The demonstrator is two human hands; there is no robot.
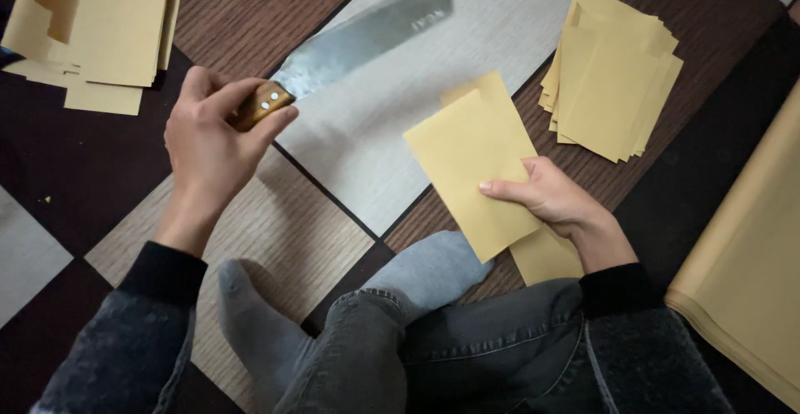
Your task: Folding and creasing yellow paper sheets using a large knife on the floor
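Note:
My left hand (212,135) grips the wooden handle of a broad steel knife (367,35), whose blade points up and to the right, low above the floor. My right hand (550,197) holds a small stack of cut yellow paper sheets (471,160) by its lower right edge, thumb on top. The sheets hang just above the patterned floor, to the right of the blade. I sit cross-legged; a grey sock (429,268) lies just below the held sheets.
A pile of cut yellow sheets (612,76) lies at the upper right. Another heap of yellow paper (96,26) sits at the upper left. A thick stack of large yellow paper (750,255) runs along the right edge. The floor (333,222) has wood and grey panels.

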